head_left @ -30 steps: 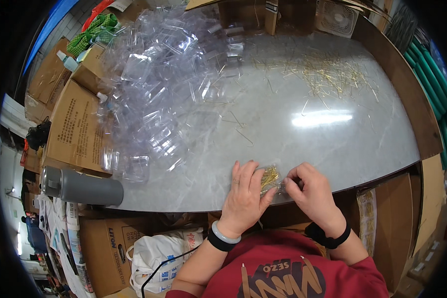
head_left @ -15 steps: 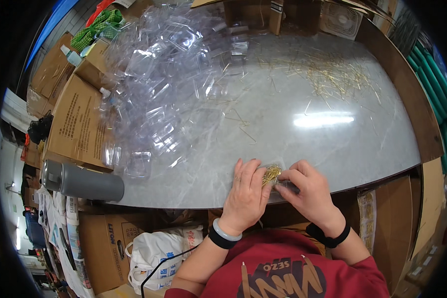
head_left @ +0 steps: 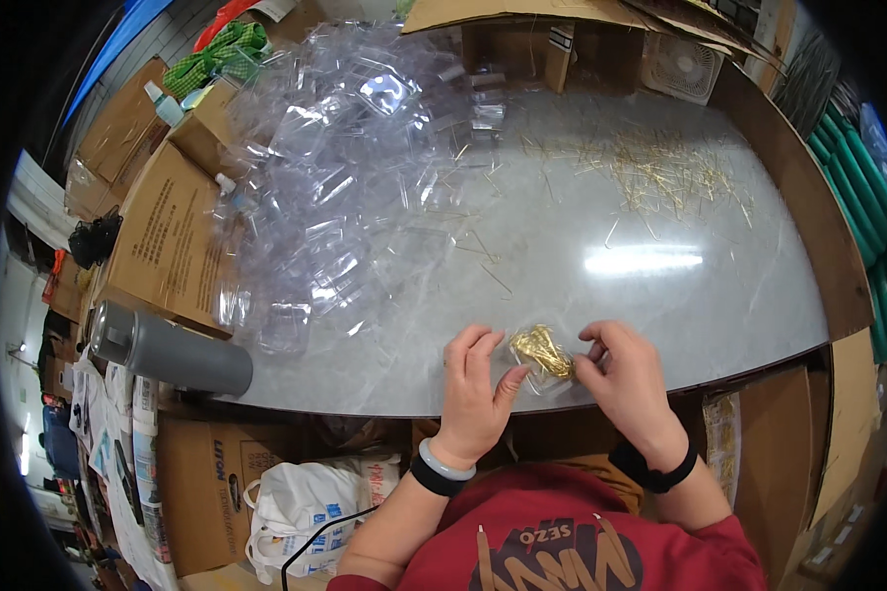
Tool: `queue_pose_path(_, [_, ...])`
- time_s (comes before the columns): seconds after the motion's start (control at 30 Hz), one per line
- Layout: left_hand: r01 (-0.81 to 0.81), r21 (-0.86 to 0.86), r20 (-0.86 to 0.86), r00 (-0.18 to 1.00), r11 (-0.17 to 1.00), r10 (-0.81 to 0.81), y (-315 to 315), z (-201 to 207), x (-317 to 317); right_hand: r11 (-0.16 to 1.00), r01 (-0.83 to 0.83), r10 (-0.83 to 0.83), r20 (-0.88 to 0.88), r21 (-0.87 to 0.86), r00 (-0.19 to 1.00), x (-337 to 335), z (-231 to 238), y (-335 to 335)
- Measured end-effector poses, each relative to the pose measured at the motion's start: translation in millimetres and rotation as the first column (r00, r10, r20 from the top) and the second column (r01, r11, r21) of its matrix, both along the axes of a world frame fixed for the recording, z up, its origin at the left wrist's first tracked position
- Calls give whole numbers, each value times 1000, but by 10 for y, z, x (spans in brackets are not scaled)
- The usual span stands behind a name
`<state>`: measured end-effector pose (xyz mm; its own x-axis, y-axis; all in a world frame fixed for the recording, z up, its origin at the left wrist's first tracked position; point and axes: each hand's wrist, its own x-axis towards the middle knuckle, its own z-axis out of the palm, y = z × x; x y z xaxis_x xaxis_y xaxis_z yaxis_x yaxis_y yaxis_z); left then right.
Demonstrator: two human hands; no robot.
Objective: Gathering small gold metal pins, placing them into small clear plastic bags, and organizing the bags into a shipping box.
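Flanking one clear box [head_left: 550, 384], two hands [head_left: 475, 386] [head_left: 625, 382]

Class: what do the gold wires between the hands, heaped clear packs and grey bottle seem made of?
Gold wires: likely metal, shiny; thin, glinting. Clear packs: probably plastic, glossy; see-through with highlights. Grey bottle: matte, perhaps coated metal (dull, even colour); plastic possible.

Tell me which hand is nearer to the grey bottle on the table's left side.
The left. The left hand is to the right of the grey bottle; the right hand is farther right, beyond the gold wire bundle.
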<state>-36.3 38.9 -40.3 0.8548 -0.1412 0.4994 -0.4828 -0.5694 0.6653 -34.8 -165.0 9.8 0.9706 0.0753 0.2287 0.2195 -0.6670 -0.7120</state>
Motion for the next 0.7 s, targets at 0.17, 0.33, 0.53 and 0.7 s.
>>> queue_pose_path(0.17, [86,131,-98,992,988,-74,4,27,-54,977,140,-115,-156,159,981,-312,-135,74])
queue_pose_path(0.33, [32,298,38,998,954,-45,-204,106,-85,994,105,-104,-19,22,994,-187,31,59])
queue_pose_path(0.53, [16,361,53,998,933,-37,-321,71,-25,964,-9,38,104,-265,994,659,134,8])
queue_pose_path(0.7, [9,390,52,998,921,-32,-353,70,-26,945,-224,185,-173,-240,967,953,144,-58])
